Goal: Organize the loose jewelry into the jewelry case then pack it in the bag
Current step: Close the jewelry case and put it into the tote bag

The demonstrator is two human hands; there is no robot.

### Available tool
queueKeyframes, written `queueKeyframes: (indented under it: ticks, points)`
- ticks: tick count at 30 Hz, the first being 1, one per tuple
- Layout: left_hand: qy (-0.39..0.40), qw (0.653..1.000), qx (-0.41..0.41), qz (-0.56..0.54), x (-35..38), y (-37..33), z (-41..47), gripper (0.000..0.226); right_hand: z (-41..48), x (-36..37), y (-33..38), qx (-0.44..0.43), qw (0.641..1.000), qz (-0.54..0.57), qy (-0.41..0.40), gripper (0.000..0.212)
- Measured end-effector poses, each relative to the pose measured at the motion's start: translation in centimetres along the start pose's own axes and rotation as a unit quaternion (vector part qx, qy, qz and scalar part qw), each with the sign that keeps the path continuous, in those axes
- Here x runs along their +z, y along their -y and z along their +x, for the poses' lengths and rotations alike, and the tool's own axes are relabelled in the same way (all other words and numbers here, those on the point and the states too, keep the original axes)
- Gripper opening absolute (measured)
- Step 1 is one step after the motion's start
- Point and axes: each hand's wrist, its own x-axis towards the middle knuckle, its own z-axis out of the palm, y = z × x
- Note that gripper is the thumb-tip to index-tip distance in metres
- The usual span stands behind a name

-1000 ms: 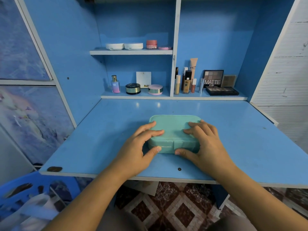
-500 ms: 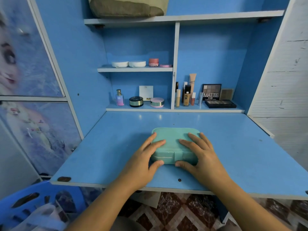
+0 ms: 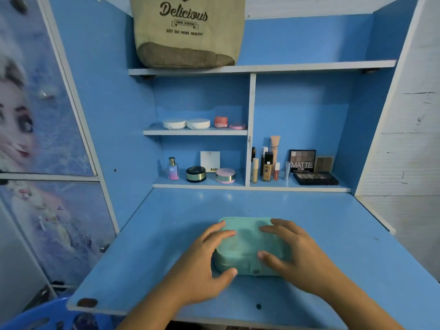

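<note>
Mint-green and smooth, one rounded rectangular jewelry case (image 3: pixel 247 241) lay closed near the front of the matte blue desk (image 3: pixel 357 246), a small clasp showing on its front wall. Two hands held it. The left hand (image 3: pixel 202 265) curved round the left end, fingers bent over the lid and thumb pressed against the front lower corner. The right hand (image 3: pixel 300 260) gripped the right end, four fingers spread across the lid and the thumb laid over the front edge beside the clasp. One coarse woven beige bag (image 3: pixel 188 39), printed with dark lettering and darker at its base, sat well apart on the top shelf (image 3: pixel 309 66). On the small middle shelf were two round white compacts (image 3: pixel 174 123), one pink jar (image 3: pixel 221 121) and one flat pink disc (image 3: pixel 237 126). Below stood one glass perfume bottle (image 3: pixel 173 168), one squat black jar (image 3: pixel 196 173), one pink round compact (image 3: pixel 225 175) and one square white card (image 3: pixel 210 160). The right compartment held a cluster of slim tubes and bottles (image 3: pixel 267 166), too crowded to count, plus three flat palettes (image 3: pixel 302 160).
</note>
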Motion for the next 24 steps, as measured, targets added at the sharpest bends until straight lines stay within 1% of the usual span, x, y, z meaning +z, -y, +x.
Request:
queueKeyframes:
  ticks: [2,6,9,11,15,17,19,21,23,24]
  points:
    - [-0.015,1.0,0.0,0.004,-2.6,0.2,2.1,0.061,2.4,-2.1,0.9,-0.01,1.0,0.002,-0.006,0.057]
    - [-0.12,0.99,0.006,0.066,-10.3,0.4,9.4,0.06,10.0,-6.4,3.2,-0.059,0.997,-0.007,-0.052,0.05]
    - [-0.184,0.975,0.008,0.125,-16.2,0.2,15.4,0.051,16.3,-9.0,4.9,-0.082,0.993,-0.01,-0.085,0.04]
    - [-0.223,0.963,0.003,0.15,-19.6,0.4,18.9,0.049,20.1,-10.6,5.9,-0.092,0.99,-0.013,-0.103,0.038]
    - [-0.319,0.934,-0.019,0.159,-24.5,0.9,23.9,0.042,26.7,-13.0,7.6,-0.097,0.984,-0.012,-0.148,0.042]
    - [-0.371,0.916,-0.043,0.145,-26.2,1.0,25.3,0.043,29.5,-13.7,8.4,-0.106,0.979,-0.018,-0.173,0.046]
    - [-0.407,0.902,-0.073,0.122,-27.5,1.5,26.4,0.048,31.9,-14.2,8.9,-0.11,0.974,-0.03,-0.197,0.051]
    - [-0.419,0.898,-0.074,0.112,-28.6,2.6,27.3,0.054,34.1,-14.6,9.2,-0.107,0.973,-0.032,-0.204,0.058]
    - [-0.41,0.904,-0.072,0.101,-29.6,3.7,28.3,0.061,36.0,-15.0,9.5,-0.093,0.976,-0.019,-0.195,0.063]
    - [-0.403,0.908,-0.084,0.08,-30.1,4.1,28.7,0.066,36.8,-15.2,9.7,-0.081,0.979,-0.009,-0.184,0.065]
